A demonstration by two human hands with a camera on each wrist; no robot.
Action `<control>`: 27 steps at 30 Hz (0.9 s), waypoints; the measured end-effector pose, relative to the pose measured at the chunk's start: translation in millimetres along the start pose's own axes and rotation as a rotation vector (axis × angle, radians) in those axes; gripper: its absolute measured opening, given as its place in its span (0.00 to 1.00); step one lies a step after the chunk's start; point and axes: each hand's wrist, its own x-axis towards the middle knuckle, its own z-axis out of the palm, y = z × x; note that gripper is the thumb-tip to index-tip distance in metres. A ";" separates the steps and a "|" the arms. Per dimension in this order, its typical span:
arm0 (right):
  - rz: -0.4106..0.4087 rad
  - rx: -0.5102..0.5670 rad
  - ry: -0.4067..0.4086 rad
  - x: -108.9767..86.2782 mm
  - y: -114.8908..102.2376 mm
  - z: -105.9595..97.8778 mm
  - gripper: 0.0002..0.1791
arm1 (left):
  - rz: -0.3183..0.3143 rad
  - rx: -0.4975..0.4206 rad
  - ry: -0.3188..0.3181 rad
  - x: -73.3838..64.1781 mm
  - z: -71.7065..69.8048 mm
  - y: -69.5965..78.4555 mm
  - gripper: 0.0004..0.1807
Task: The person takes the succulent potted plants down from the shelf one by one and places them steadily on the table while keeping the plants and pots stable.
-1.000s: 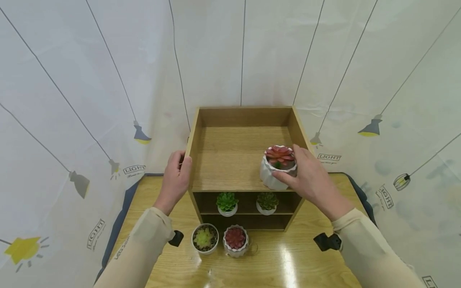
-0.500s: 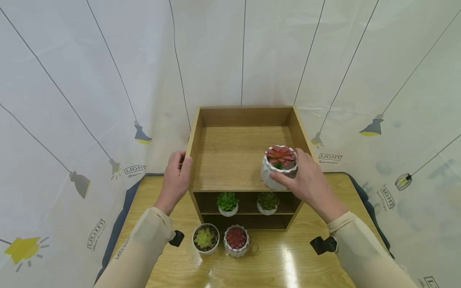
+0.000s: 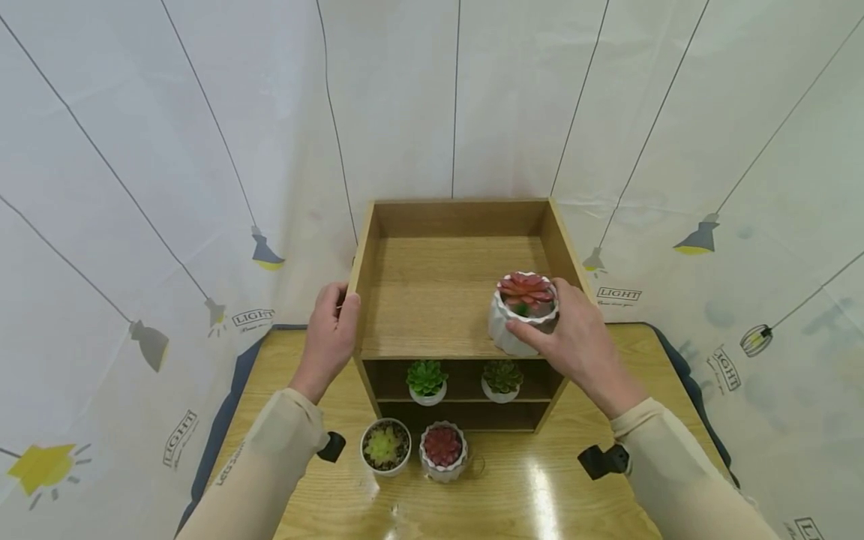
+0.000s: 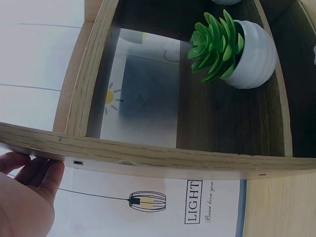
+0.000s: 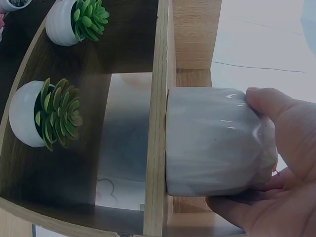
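One white fluted pot (image 3: 502, 330) with a red succulent (image 3: 525, 289) is stood upright on the top board of a wooden shelf unit (image 3: 432, 300), at its right front, base apparently touching the board.

Grip: the pot is clasped near its rim by the right hand (image 3: 577, 345), thumb on the near side and fingers curled round the other. Fingertips of the left hand (image 3: 327, 330) are rested against the outer face of the left side panel (image 4: 163, 154); whether the panel is pinched cannot be told.

Handling (judged): glazed ceramic is suggested by the gloss in the right wrist view; stiff, moderately heavy for its size, slippery if wet, liable to chip. Hold is best taken on the wall just below the rim, with thumb and fingers opposed; the leaves are better left unloaded.

Writing: boxed "LIGHT" (image 3: 619, 295) is repeated on the lamp-printed backdrop (image 3: 405, 97). Beneath one, script (image 4: 209, 201) is read as "Beese love you", spelling uncertain. Lettering (image 3: 229, 463) beside the left sleeve (image 3: 270, 450) seems to begin "Let's"; the remainder is illegible. No maker's mark is seen on the pot.
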 end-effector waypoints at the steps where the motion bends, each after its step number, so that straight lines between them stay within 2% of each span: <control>1: 0.002 0.001 0.003 -0.1 0.1 0.4 0.39 | 0.000 0.001 -0.001 0.1 0.0 0.1 0.22; 9: -0.008 0.009 0.053 -2.2 1.8 6.5 0.38 | -0.014 -0.008 0.002 -0.7 0.3 -0.5 0.22; 19: -0.116 0.029 0.182 -7.1 4.8 12.0 0.35 | -0.003 -0.014 0.004 -0.5 0.8 0.2 0.21; 22: -0.113 0.030 0.189 -7.7 4.6 11.6 0.35 | 0.004 -0.012 0.004 -0.4 0.8 0.3 0.21; 27: -0.051 0.037 0.140 -6.9 2.2 9.5 0.37 | -0.002 -0.012 0.007 -0.4 0.7 0.4 0.21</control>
